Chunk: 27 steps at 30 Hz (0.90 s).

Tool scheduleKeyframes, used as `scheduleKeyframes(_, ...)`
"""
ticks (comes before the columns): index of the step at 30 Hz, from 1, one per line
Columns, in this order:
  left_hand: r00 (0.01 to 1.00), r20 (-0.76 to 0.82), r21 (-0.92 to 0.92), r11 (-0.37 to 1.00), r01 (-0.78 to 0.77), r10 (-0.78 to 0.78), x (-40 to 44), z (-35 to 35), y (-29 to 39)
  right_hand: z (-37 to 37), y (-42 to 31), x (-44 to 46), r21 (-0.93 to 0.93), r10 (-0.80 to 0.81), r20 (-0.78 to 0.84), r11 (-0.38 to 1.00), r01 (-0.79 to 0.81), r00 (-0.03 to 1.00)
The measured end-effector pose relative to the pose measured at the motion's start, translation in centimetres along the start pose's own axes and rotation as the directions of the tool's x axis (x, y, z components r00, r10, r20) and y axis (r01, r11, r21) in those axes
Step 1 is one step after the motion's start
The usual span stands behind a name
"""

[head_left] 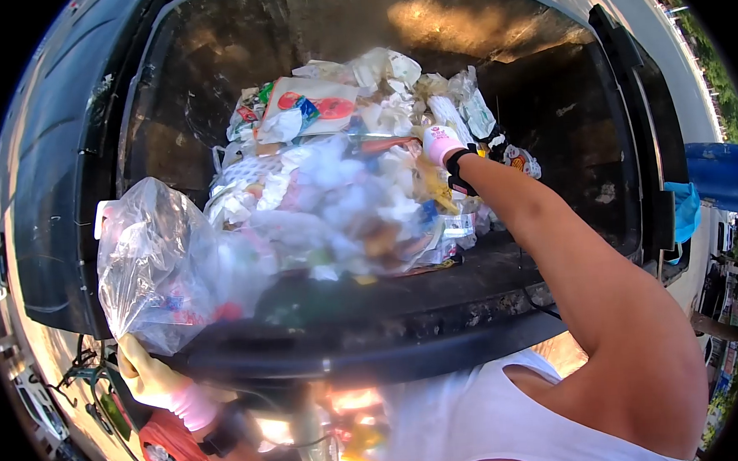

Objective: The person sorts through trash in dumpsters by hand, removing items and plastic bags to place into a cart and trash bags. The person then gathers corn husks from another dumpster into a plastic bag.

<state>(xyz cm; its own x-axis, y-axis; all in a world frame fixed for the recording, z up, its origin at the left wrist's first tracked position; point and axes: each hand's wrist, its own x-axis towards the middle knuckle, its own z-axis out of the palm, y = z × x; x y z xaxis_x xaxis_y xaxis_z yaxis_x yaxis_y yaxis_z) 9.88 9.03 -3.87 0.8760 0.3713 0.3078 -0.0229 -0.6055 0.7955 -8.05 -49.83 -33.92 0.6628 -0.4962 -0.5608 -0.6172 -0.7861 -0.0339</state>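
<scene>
My left hand (pixel 156 379), in a pale yellow and pink glove, is closed on the gathered bottom of a clear plastic bag (pixel 153 258) at the bin's front left edge. The bag bulges upward and holds some light and red scraps. My right hand (pixel 441 143), in a white and pink glove, reaches into the heap of trash (pixel 300 184). Its fingers touch the heap beside a brownish strip and a yellow piece; what they hold, if anything, is hidden. Part of the heap's middle is blurred.
The large dark bin (pixel 376 359) surrounds the heap, its front rim close to my body. A red bag (pixel 173 445) hangs at lower left. A blue barrel (pixel 721 177) and a light blue cloth (pixel 683 211) are at the right. Parked vehicles show at the left edge.
</scene>
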Motion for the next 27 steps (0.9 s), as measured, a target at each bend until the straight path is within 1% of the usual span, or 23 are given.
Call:
scheduleKeyframes(1,1.0,-0.006,0.023,1.0,0.003,-0.003,0.0,0.1,0.0,0.5,-0.2,-1.1,0.05,-0.022,-0.033,0.998,0.023,0.999)
scheduleKeyframes(4,1.0,-0.004,0.058,0.998,0.003,-0.003,0.3,-0.2,-0.4,0.6,-0.1,-2.3,0.116,-0.06,-0.009,0.991,0.061,0.998)
scheduleKeyframes(5,1.0,0.007,0.064,0.998,-0.002,0.002,0.5,-0.3,-0.6,0.3,0.2,-2.1,0.116,-0.09,-0.037,0.989,0.094,0.995)
scheduleKeyframes(6,1.0,0.021,0.07,0.997,-0.007,0.006,0.5,-0.4,-0.6,-2.3,0.1,-3.2,0.117,-0.16,-0.014,0.98,0.16,0.987)
scheduleKeyframes(7,1.0,0.011,0.065,0.998,-0.005,0.004,0.4,-0.3,-0.5,-4.2,0.1,-3.9,0.168,-0.159,-0.088,0.971,0.172,0.983)
scheduleKeyframes(8,1.0,0.002,0.059,0.998,-0.003,0.003,0.3,-0.2,-0.1,-5.7,0.4,-4.2,0.217,-0.153,-0.16,0.958,0.186,0.975)
scheduleKeyframes(10,1.0,-0.014,0.054,0.999,-0.009,0.009,0.1,0.0,-0.1,-8.6,1.4,-4.4,0.3,-0.078,-0.286,0.94,0.166,0.955)
scheduleKeyframes(12,0.999,-0.024,0.064,0.998,-0.025,0.026,0.4,-0.2,-0.8,-10.9,1.8,-4.5,0.338,0.039,-0.284,0.939,0.062,0.958)
scheduleKeyframes(13,1.0,-0.014,0.078,0.997,0.009,-0.008,0.4,-0.2,-0.5,-11.7,2.0,-4.6,0.328,0.012,-0.281,0.941,0.084,0.96)
scheduleKeyframes(16,0.997,0.014,0.053,0.995,-0.081,0.08,0.9,-0.3,-1.9,-11.2,0.7,-7.0,0.107,-0.154,-0.516,0.964,0.242,0.842)
scheduleKeyframes(17,0.996,0.028,0.072,0.993,-0.092,0.09,1.0,-0.5,-2.0,-11.4,-0.2,-8.8,0.159,-0.227,-0.412,0.936,0.315,0.882)
scheduleKeyframes(18,0.994,0.04,0.093,0.99,-0.103,0.1,1.0,-0.6,-1.9,-11.4,-1.9,-11.4,0.075,-0.346,-0.44,0.905,0.418,0.828)
scheduleKeyframes(19,0.995,0.019,0.086,0.991,-0.099,0.097,0.7,-0.3,-1.5,-10.1,-3.0,-11.8,0.043,-0.514,-0.484,0.794,0.606,0.708)
scheduleKeyframes(20,0.999,0.009,0.051,0.998,-0.04,0.039,0.6,-0.2,-0.9,-10.3,-5.0,-14.8,-0.038,-0.616,-0.433,0.742,0.67,0.658)
scheduleKeyframes(21,0.999,0.015,0.03,0.999,-0.029,0.028,0.6,-0.3,-1.0,-8.2,-6.5,-16.2,-0.025,-0.667,-0.485,0.657,0.754,0.565)
scheduleKeyframes(22,1.0,0.022,0.007,1.0,-0.017,0.017,0.6,-0.3,-1.0,-6.1,-7.0,-17.3,-0.1,-0.762,-0.449,0.562,0.821,0.467)
scheduleKeyframes(23,1.0,0.006,0.009,1.0,-0.014,0.014,0.0,0.0,0.1,-6.5,-7.5,-18.5,-0.124,-0.825,-0.227,0.552,0.825,0.518)
scheduleKeyframes(24,1.0,-0.018,-0.011,1.0,-0.024,0.024,0.0,0.2,-0.1,-7.0,-8.0,-19.8,-0.141,-0.842,0.007,0.534,0.834,0.54)
scheduleKeyframes(26,1.0,0.005,0.041,0.999,-0.031,0.031,0.3,-0.1,-0.3,-5.7,-6.1,-20.3,-0.093,-0.828,0.202,0.516,0.852,0.523)
scheduleKeyframes(27,0.999,0.005,0.015,0.999,-0.039,0.039,0.2,-0.1,-0.3,-6.1,-5.3,-20.6,-0.228,-0.83,0.09,0.52,0.823,0.55)
